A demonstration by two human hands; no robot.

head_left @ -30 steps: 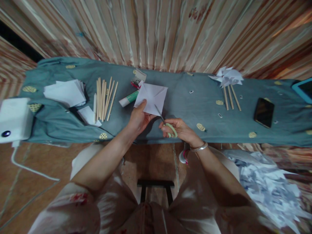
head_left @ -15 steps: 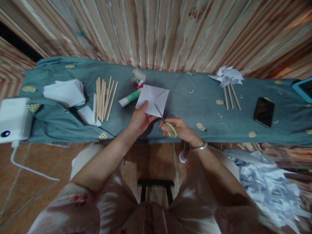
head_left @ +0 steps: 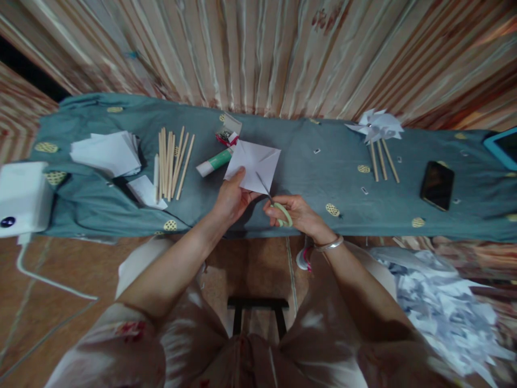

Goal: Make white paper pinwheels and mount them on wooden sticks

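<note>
A square sheet of white paper (head_left: 264,156) with diagonal lines or cuts is pinched at its near left edge by my left hand (head_left: 233,199), thumb on top. My right hand (head_left: 297,213) is closed round the light green handles of a pair of scissors (head_left: 285,213). The scissors' blades lie at the paper's near corner and point in toward its middle. Just behind the paper on the left are a glue stick (head_left: 216,161) with a green label and a small open red-and-white box (head_left: 228,137) holding small metal pieces.
Left on the teal cloth (head_left: 307,178) lie stacked white paper (head_left: 107,153), several wooden sticks (head_left: 172,164) and a white box-like device (head_left: 24,199) with a cable. Right are paper pinwheels (head_left: 377,127), a phone (head_left: 437,186) and a blue-edged tablet (head_left: 504,148). Paper pinwheels or scraps (head_left: 444,307) heap below.
</note>
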